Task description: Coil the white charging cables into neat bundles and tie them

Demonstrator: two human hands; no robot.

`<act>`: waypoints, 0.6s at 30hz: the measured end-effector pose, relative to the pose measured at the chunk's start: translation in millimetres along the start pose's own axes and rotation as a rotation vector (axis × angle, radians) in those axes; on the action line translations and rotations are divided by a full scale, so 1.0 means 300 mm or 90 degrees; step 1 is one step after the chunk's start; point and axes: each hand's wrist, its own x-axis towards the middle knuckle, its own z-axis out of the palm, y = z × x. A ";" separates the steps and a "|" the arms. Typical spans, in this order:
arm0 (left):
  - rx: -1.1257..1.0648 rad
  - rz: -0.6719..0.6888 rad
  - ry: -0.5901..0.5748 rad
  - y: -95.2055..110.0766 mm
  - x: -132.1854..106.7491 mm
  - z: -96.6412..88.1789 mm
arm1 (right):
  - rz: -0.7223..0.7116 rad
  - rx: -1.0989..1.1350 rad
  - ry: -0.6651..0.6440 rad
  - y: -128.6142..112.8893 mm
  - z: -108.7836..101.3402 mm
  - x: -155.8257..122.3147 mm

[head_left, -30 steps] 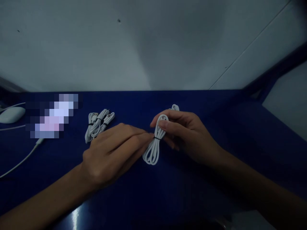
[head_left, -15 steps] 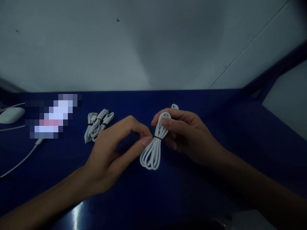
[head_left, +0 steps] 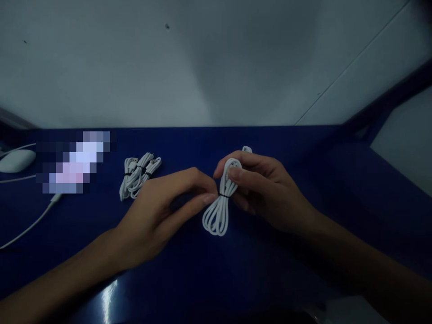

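A white cable [head_left: 216, 220], coiled into a long bundle, hangs tilted over the blue table, its loops fanning out at the lower end. Around its middle runs a thin black twist tie [head_left: 224, 195]. My right hand [head_left: 266, 184] is closed on the upper part of the bundle, thumb in front and fingers behind. My left hand [head_left: 168, 202] pinches at the left side of the twist tie, thumb and forefinger together; the tie's end between them is hidden. Behind my right hand shows part of another white coiled cable [head_left: 247, 149].
Several tied white cable bundles [head_left: 138, 173] lie on the blue table [head_left: 189, 279], beyond my left hand. At the left are a blurred-out lit device [head_left: 77, 162] with a cord [head_left: 30, 229] and a rounded white object [head_left: 16, 160]. A pale wall [head_left: 135, 67] rises behind.
My left hand's pinch and the lower loops of the cable have shifted slightly right. My right hand keeps its hold with almost no movement.
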 end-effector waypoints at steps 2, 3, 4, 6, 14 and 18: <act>0.062 0.045 -0.007 -0.007 -0.002 -0.003 | 0.000 0.004 0.001 0.002 -0.002 0.000; 0.087 0.067 -0.009 -0.011 -0.004 -0.003 | -0.002 0.007 0.000 0.004 -0.003 0.000; 0.107 0.089 -0.008 -0.015 -0.006 -0.003 | -0.005 0.009 -0.003 0.005 -0.004 0.000; 0.131 0.131 -0.004 -0.019 -0.012 -0.001 | -0.012 0.013 -0.008 0.007 -0.004 0.000; 0.090 0.046 0.001 0.006 -0.007 0.006 | -0.037 -0.036 0.001 -0.007 0.007 -0.009; -0.113 -0.091 0.073 -0.002 0.002 0.021 | -0.072 -0.055 -0.004 -0.013 0.011 -0.014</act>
